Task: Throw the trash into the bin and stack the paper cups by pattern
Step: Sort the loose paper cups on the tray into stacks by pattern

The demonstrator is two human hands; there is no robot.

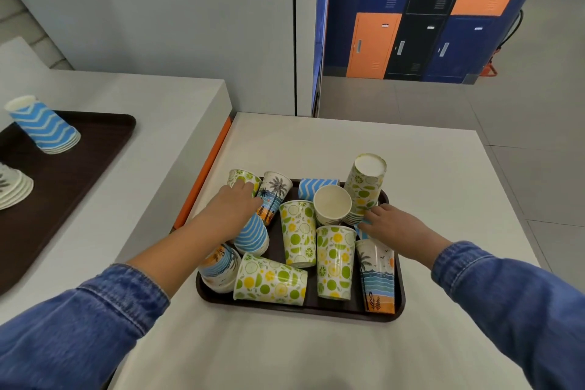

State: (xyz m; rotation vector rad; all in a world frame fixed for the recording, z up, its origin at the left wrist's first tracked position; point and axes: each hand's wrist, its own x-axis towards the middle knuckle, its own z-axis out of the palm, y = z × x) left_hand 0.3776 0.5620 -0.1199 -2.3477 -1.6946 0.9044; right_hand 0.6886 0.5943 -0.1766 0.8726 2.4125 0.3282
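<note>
The paper cups lie jumbled on a dark tray on the near bench. Most are lime-and-lemon cups, with palm-beach cups among them and one cup tipped so its white inside shows. A lime stack stands upside down at the tray's far right. A blue-wave stack stands upside down at the left, with a palm-beach stack lying just nearer.

The left hand lies over the top of the blue-wave stack, fingertips reaching a lime cup at the far left corner. I cannot tell whether it grips anything. The right hand stretches nearly straight fingers to the lowest rims of the lime stack and touches them without closing round. Both arms wear denim sleeves.

On the left, a higher bench carries a second dark tray with a sorted blue-wave stack. Orange, blue and black lockers stand far right.
</note>
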